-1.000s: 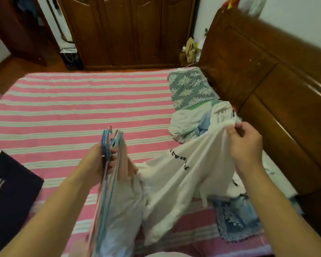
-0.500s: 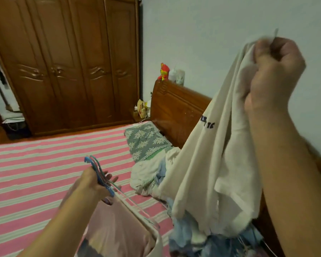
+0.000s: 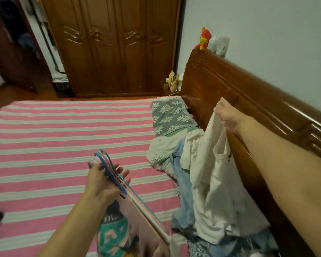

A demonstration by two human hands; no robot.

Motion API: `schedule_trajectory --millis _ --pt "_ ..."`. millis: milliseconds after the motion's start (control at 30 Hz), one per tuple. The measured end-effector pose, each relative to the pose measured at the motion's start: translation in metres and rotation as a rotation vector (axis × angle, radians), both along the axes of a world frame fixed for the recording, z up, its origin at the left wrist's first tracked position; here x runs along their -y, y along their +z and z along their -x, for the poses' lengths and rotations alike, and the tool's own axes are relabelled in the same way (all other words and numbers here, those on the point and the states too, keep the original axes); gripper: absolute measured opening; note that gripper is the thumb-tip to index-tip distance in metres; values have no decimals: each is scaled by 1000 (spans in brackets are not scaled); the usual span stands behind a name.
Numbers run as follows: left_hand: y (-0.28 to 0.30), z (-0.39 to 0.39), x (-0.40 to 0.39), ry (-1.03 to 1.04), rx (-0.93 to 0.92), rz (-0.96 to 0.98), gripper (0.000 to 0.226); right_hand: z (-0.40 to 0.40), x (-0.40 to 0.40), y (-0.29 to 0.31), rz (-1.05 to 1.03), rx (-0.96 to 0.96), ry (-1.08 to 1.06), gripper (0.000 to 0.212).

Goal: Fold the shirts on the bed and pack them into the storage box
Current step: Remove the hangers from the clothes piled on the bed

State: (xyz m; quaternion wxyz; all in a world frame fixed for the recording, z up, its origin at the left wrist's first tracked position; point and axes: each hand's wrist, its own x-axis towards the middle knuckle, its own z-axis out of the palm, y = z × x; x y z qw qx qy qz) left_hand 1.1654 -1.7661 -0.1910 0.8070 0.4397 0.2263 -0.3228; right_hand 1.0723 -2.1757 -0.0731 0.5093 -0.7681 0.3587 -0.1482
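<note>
While the right hand (image 3: pixel 228 117) is raised at the right of the frame, near the wooden headboard (image 3: pixel 267 112), its fingers pinch the top edge of a white shirt (image 3: pixel 217 191). This shirt hangs down from the hand, and its lower part lies on a pile of clothes (image 3: pixel 174 156) at the right side of the bed (image 3: pixel 44 136). The pile lies just below a grey flowered pillow (image 3: pixel 171 115). At the lower middle of the frame the left hand (image 3: pixel 102 180) grips a bunch of blue and pink hangers (image 3: pixel 115 175) by their hooks, with the fingers curled around them. From these hangers several garments (image 3: pixel 117 232) hang down, among them one pink and one green. The bed has a sheet with pink and white stripes. A wooden wardrobe (image 3: pixel 109 45) stands at the top of the frame.
</note>
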Motion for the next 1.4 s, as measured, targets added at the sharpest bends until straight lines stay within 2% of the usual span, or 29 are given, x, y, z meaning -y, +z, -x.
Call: schedule_trajectory --millis 67,133,233,300,367,467,567,600,633,667,700,733,800,900,1000,1233,1333,1400 --pt "-7 11 -11 24 -21 26 46 1 -22 -41 -46 -132 188 62" --pt "-9 20 -24 33 -18 58 37 10 -67 -74 -24 -175 295 46" --pt "-12 30 -45 67 4 138 33 38 -162 -110 -144 -201 537 18" --pt "-14 35 -58 82 31 179 32 60 -228 -125 -71 -205 706 11" --pt "-14 41 -71 96 53 202 32 77 -283 -144 51 -185 759 9" --pt "-12 50 -89 83 69 226 39 94 -336 -168 188 -146 572 7" --pt "-6 60 -104 63 70 227 66 102 -363 -179 293 -75 462 6" --pt "-3 63 -107 51 80 225 56 101 -370 -181 346 -62 457 10" --pt "-2 67 -109 35 79 237 33 99 -376 -181 398 -40 447 14" --pt "-1 71 -109 35 82 274 26 96 -383 -180 440 -11 418 15" --pt "-2 73 -111 42 83 296 36 94 -389 -178 482 29 374 14" --pt "-2 75 -111 25 78 322 36 92 -394 -174 522 73 325 12" --pt "0 77 -112 -2 68 352 25 91 -400 -168 581 137 267 8" --pt "0 72 -115 -35 79 369 27 93 -400 -165 634 189 243 2" --pt "2 72 -113 -48 96 392 29 93 -401 -169 666 181 221 14" --pt "-6 65 -114 119 73 376 18 98 -381 -169 801 149 282 17" --pt "-8 51 -123 211 77 391 31 115 -351 -174 862 194 229 6" --pt "-9 41 -133 249 38 394 19 132 -330 -178 878 216 188 19"
